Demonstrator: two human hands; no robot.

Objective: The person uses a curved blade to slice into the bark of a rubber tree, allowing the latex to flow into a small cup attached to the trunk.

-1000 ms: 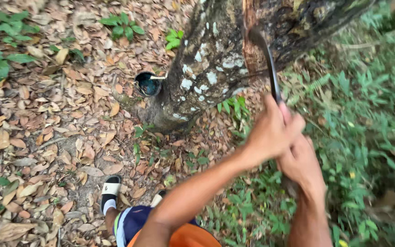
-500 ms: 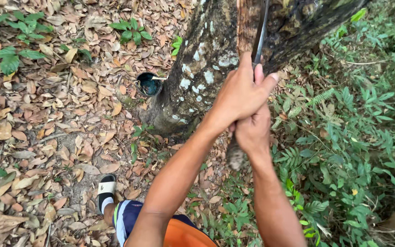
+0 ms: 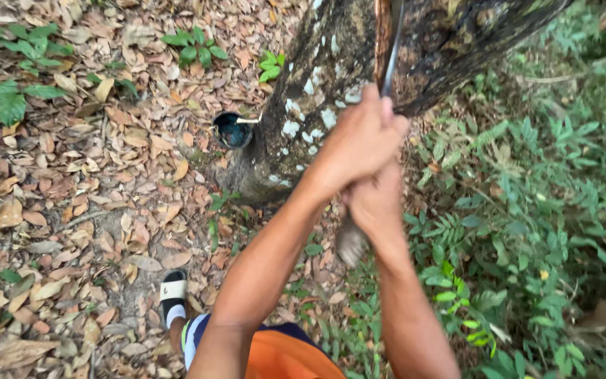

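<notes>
Both hands grip one long tool, the left hand [image 3: 360, 140] clenched round the shaft on the far end and the right hand [image 3: 373, 203] clenched round it just behind, the two touching. The knife [image 3: 391, 52] runs up from the left fist, its thin dark blade lying against the cut bark strip on the trunk [image 3: 331, 63] at the top of the view. The handle's blurred butt end sticks out nearer than the right hand. A dark cup [image 3: 233, 130] hangs on the trunk's left side, low down, over dry leaves [image 3: 71, 182]. Green ferns [image 3: 527, 196] fill the right. A sandalled foot [image 3: 173, 289] stands at near left.
</notes>
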